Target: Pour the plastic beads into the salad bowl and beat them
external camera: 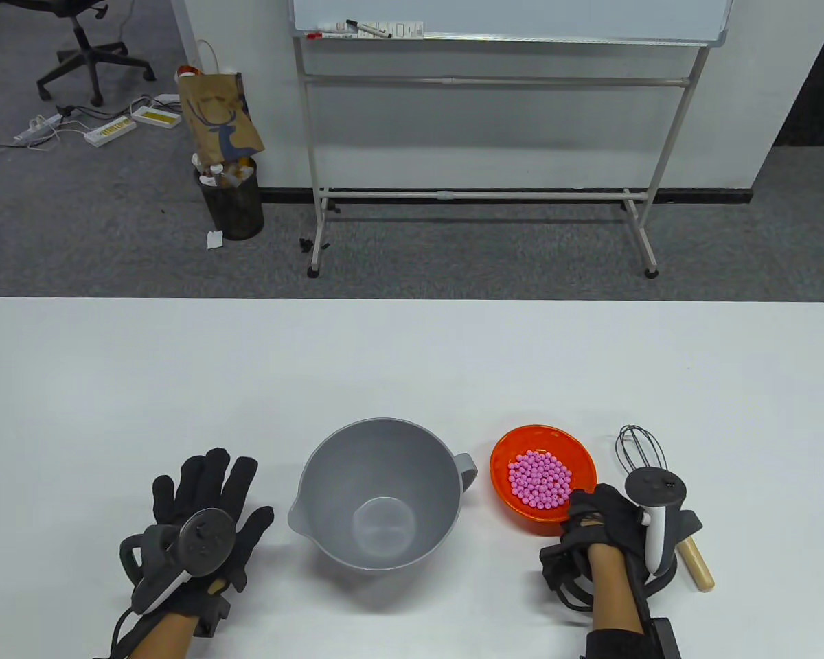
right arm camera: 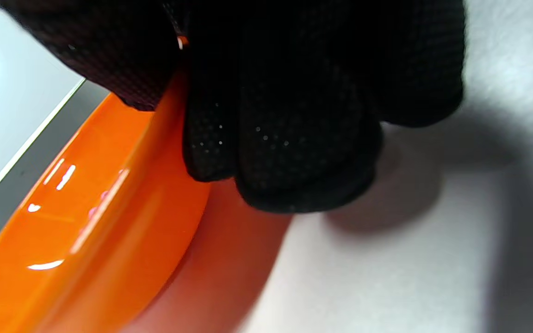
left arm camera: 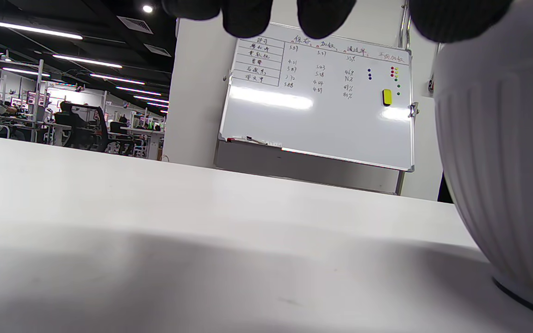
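Nothing is poured yet: the pink plastic beads (external camera: 539, 480) sit in the shallow orange bowl (external camera: 515, 446) near the table's front edge, its rim pinched by the right hand (external camera: 601, 525), beside the empty grey plastic salad bowl (external camera: 381, 504); the left hand (external camera: 202, 515) lies spread flat.

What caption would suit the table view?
Right hand grips orange bowl of pink beads beside empty grey bowl.

The empty grey salad bowl (external camera: 379, 504) stood upright; just right of it, pink beads (external camera: 539, 479) filled an orange dish (external camera: 522, 443).
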